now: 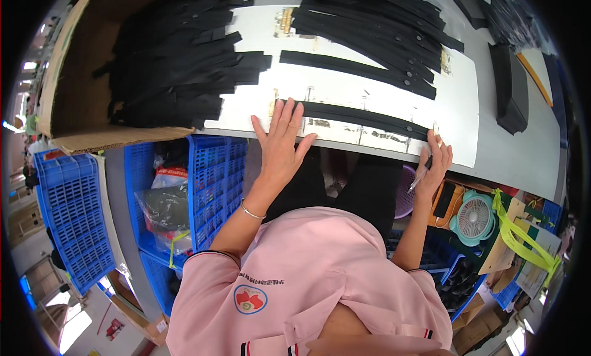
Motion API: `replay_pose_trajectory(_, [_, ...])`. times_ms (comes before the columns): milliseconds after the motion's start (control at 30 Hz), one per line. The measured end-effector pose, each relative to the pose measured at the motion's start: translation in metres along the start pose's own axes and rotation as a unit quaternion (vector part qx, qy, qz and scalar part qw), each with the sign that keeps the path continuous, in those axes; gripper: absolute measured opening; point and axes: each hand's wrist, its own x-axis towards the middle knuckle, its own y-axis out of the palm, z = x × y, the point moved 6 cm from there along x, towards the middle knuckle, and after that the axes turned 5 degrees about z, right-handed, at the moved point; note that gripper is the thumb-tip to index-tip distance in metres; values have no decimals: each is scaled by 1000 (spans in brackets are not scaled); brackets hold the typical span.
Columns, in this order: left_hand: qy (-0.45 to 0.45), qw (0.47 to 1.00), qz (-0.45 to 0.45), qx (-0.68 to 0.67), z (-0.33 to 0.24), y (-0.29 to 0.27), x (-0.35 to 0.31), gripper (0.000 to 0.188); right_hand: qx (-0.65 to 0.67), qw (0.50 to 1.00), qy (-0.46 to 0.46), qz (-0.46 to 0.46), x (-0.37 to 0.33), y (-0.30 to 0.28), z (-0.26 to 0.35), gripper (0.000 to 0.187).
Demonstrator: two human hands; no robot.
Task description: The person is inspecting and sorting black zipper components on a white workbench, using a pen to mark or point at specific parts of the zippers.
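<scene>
A black fabric strip lies lengthwise along the near edge of a white board, which has marks on it. My left hand rests at the strip's left end, fingers stretched out and spread. At the other end, the fingertips of my right hand touch the strip near a small round dot. A slim pen-like tool is tucked in that hand; its exact kind is unclear. Farther back, a single black strip lies apart, below a stack of dotted black strips.
To the left, a large heap of black strips spills from a cardboard box. A black angular piece sits at the table's right. Blue crates stand below on the left; a green fan is below on the right.
</scene>
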Motion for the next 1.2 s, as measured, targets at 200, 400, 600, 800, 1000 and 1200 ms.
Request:
replay_pose_trajectory(200, [8,999,-37,-13,6,1,-2,68,97,995,33,-16,30,-12,38,27])
replay_pose_trajectory(400, [24,998,-61,-23,5,0,-3,70,454,873,116,131,59,40,133,23])
replay_pose_trajectory(600, [9,997,-55,-44,7,-1,-2,68,541,810,151,171,74,101,187,15])
replay_pose_trajectory(800, [10,996,-66,-59,10,1,-3,68,463,866,85,167,71,115,196,15])
replay_pose_trajectory(1000, [16,995,-77,-57,11,2,-3,69,425,887,65,168,72,115,198,16])
replay_pose_trajectory(1200, [18,995,-79,-58,10,2,-4,69,413,897,69,140,72,109,198,15])
